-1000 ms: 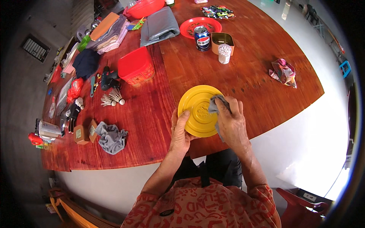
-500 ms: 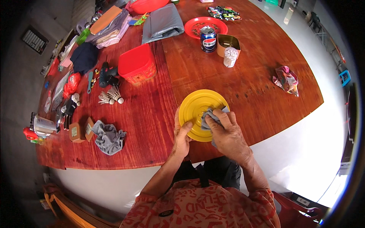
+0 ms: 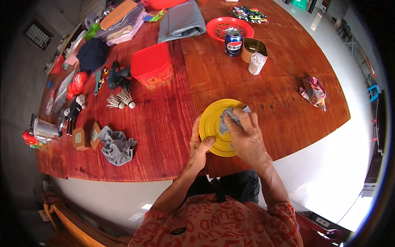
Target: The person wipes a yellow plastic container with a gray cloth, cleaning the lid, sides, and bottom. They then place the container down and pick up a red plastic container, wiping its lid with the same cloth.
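Note:
A round yellow lid (image 3: 210,128) with raised rings is held up over the table's near edge. My left hand (image 3: 199,149) grips its left rim, thumb on the top face and fingers around the side and underneath. Bunched under the fingers of my right hand (image 3: 248,140) is a grey cloth (image 3: 226,120), pressed against the lid's face right of and above its middle. Part of the cloth is hidden by that hand. Another crumpled grey cloth (image 3: 117,146) lies on the table to the left.
Beyond the lid stand a blue drink can (image 3: 233,46), an open tin (image 3: 248,44), a tub of cotton swabs (image 3: 256,64) and a red box (image 3: 152,66). Shuttlecocks (image 3: 124,99) and a cordless drill (image 3: 118,76) lie left. A crumpled wrapper (image 3: 314,92) is at right.
The grey cloth under my right hand has slid a little upward across the lid. My left hand keeps its hold on the rim. The whole view has shifted slightly.

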Demonstrator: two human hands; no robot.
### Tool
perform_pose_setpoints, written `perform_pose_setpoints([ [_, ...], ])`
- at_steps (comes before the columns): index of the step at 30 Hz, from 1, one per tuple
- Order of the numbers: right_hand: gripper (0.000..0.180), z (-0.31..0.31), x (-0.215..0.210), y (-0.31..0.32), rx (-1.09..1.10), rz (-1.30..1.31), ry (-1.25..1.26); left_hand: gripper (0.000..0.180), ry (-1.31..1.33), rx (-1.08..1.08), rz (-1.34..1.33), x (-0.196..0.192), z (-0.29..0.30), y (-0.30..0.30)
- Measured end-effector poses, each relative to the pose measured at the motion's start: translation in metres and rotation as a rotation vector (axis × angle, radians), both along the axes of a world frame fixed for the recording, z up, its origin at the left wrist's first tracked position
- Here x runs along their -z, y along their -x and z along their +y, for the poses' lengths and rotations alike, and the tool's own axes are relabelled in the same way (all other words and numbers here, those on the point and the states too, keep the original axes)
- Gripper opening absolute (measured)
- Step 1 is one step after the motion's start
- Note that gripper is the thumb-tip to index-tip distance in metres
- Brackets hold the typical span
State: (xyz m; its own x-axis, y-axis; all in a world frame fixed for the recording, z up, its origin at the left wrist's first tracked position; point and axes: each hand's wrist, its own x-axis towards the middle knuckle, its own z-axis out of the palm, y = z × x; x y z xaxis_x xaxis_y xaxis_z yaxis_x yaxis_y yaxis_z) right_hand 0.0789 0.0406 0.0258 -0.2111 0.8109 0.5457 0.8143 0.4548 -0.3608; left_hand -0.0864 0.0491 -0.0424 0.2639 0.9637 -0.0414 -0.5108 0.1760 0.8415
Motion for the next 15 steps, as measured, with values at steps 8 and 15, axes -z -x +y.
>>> perform_pose_setpoints([
  [8, 0.04, 0.002, -0.001, 0.018, -0.185, 0.0, -0.007, 0.08, 0.004, 0.013, 0.015, 0.004, 0.001, 0.004],
  [15, 0.04, 0.016, 0.0, 0.022, 0.025, -0.076, -0.068, 0.084, -0.044, -0.008, -0.034, 0.008, -0.002, 0.003],
])
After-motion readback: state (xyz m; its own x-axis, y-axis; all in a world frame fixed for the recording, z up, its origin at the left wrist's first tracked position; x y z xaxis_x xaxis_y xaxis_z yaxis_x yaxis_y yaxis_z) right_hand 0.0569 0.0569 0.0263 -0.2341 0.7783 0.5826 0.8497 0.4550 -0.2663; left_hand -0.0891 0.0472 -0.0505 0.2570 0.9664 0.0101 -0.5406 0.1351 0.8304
